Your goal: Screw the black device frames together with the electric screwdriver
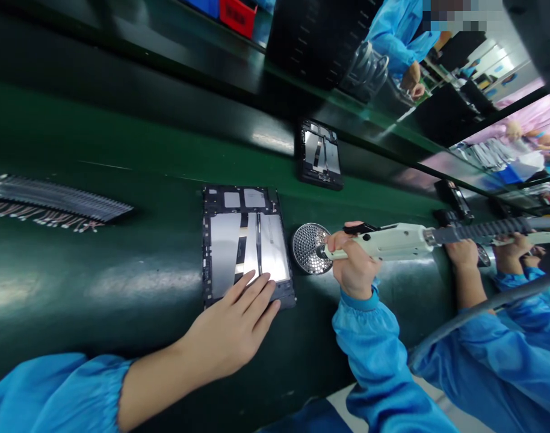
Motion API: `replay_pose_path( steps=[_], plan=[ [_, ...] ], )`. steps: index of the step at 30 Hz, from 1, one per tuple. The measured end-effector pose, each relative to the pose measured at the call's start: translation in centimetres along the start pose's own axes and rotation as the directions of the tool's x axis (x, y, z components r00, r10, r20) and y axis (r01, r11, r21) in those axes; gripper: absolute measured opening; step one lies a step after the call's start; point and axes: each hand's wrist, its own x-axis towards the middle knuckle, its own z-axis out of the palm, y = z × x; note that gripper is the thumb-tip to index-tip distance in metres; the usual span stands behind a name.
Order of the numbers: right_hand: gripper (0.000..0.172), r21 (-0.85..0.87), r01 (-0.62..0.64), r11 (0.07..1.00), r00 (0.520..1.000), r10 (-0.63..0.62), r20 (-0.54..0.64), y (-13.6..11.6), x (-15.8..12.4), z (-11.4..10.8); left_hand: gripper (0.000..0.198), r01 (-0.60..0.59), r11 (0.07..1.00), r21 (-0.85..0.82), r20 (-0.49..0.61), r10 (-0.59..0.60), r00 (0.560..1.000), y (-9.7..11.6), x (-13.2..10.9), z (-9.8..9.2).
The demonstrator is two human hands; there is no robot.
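Observation:
My left hand [234, 325] lies flat, its fingers spread on the lower edge of an opened tablet [223, 240]. Silver battery panels and dark flat cables show inside the tablet's black frame. My right hand [357, 269] is wrapped around a pale electric screwdriver [396, 242], held nearly level. The screwdriver's tip points down at a round metal screw dish [308, 243] full of small holes, just right of the tablet. Whether a screw sits on the tip, I cannot tell.
A second opened tablet [321, 153] lies farther back. At the left is a stack of thin strips [62, 198] with wire ends. Co-workers' hands [464, 254] and blue sleeves are close on the right. A grey cable [473, 310] curves by my right arm. Shelving edges the far side.

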Motion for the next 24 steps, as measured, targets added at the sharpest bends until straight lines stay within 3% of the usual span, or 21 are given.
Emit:
replay_pose_path(
  steps=[7, 15, 21, 24],
  plan=[
    [0.022, 0.041, -0.002, 0.999, 1.000, 0.001, 0.012, 0.3, -0.1, -0.3, 0.036, -0.003, 1.000, -0.004, 0.013, 0.003, 1.000, 0.1, -0.1, 0.1],
    [0.024, -0.032, 0.020, 0.999, 0.999, -0.018, 0.043, 0.4, 0.0, -0.4, 0.033, -0.003, 1.000, -0.016, -0.012, 0.003, 1.000, 0.0, -0.1, 0.0],
    [0.023, 0.010, 0.116, 0.993, 0.985, -0.116, 0.131, -4.2, -1.9, -0.4, 0.023, 0.040, 0.994, -0.104, -0.113, -0.052, 0.992, 0.2, -0.2, 0.1],
    [0.023, 0.013, 0.102, 0.995, 0.955, -0.101, 0.279, -6.4, -4.5, 0.2, 0.018, 0.069, 0.984, -0.163, -0.150, -0.094, 0.984, 0.2, -0.1, 0.0]
  ],
)
